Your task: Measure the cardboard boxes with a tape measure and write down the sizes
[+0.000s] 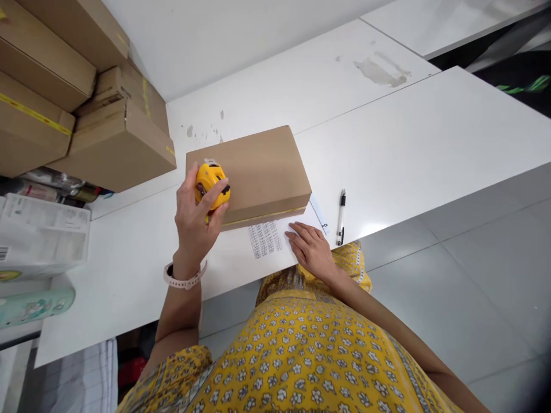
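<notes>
My left hand (198, 209) is closed round a yellow tape measure (212, 182), held over the left end of a closed brown cardboard box (260, 166). Whether the tape measure touches the box I cannot tell. My right hand (310, 248) lies flat with its fingers stretched out on a white sheet of paper (282, 229) at the table's front edge. Rows of small handwriting cover part of the sheet, and the box hides its far portion. To the right of that hand a pen (341, 217) with a black grip and clear barrel lies on the table.
Several cardboard boxes (129, 137) are stacked at the left back. A white carton (43, 235) and a mint-green bottle (38, 305) are at the left. The white table (408, 143) meets a wall behind, and its front edge runs close to my body.
</notes>
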Demonstrator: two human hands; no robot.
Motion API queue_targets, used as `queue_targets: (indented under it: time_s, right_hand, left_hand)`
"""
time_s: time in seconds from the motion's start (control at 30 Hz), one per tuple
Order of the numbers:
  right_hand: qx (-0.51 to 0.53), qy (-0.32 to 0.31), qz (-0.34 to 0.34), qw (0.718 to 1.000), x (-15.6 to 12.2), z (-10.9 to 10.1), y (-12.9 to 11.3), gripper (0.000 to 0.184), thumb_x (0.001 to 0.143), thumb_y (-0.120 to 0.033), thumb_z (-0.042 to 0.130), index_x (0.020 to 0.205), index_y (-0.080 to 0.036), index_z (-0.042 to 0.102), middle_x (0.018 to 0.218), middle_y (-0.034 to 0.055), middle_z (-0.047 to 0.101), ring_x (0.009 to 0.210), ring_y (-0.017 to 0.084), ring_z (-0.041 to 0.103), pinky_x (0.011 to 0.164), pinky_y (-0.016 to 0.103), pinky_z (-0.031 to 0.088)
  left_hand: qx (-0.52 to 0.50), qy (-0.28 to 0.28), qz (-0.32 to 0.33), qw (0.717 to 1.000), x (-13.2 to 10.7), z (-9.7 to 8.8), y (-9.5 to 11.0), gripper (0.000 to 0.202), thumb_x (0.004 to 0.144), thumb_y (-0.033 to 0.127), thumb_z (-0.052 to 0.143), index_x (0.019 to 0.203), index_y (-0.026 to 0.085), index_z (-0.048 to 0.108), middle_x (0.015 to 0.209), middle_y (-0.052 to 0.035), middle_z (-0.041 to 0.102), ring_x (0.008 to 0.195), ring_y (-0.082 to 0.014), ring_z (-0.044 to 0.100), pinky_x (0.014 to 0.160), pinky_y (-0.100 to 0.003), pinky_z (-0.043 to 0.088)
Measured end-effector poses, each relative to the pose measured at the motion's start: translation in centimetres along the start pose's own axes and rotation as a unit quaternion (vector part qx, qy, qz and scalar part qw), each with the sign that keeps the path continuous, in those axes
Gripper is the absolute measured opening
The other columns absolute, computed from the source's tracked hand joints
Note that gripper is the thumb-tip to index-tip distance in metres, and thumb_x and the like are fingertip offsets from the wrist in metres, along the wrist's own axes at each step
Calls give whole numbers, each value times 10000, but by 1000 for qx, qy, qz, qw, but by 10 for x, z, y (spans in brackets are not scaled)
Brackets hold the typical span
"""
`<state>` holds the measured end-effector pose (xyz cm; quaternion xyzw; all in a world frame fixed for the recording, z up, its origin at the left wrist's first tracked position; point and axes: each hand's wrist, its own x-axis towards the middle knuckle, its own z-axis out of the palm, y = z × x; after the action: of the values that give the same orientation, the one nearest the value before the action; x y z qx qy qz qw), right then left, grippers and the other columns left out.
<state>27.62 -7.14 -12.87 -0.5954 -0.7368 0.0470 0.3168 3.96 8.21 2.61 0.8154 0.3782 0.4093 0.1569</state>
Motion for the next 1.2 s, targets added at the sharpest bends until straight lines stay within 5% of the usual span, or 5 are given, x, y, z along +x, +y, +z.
queue_targets:
  time_s: [0.6,0.8,0.9,1.03,1.2]
  right_hand:
    - [-19,28,0,999,-2,3,1,308,1006,-186,548,1275,-204,698,1345,87,723,1281,264,625,949,413,461]
    - [-20,23,6,1000,-3,3,2,316,996,-184,553,1279,-224,687,1358,78,713,1289,264,610,956,413,451]
    - [-20,24,3,999,-8,-1,2,249,970,-182,562,1153,-210,729,1260,104,744,1224,288,624,936,440,461]
    - [16,38,13,999,-19,-23,5,193,953,-161,544,1009,-214,721,1093,93,771,1115,276,657,882,426,502]
    - [-74,162,274,945,-18,-58,28,178,985,-313,543,1045,-208,673,870,69,736,811,233,666,726,368,500]
  left_hand:
    - [177,-117,150,966,64,66,-39,803,860,725,663,1529,338,440,1717,-93,264,1573,-431,246,1234,-707,281]
    - [167,-33,273,947,16,86,-6,705,984,481,646,1596,283,357,1753,-98,173,1622,-366,124,1292,-677,209]
    - [91,-196,355,910,-33,108,6,594,1049,337,526,1596,192,346,1657,-127,413,1607,-266,230,1283,-517,347]
    - [103,-399,304,859,-79,134,7,871,1021,653,443,1601,21,293,1681,-224,321,1621,-319,136,1319,-517,230]
    - [137,-474,278,824,-90,145,4,1081,957,801,373,1647,8,121,1729,-237,74,1623,-366,-2,1319,-570,44]
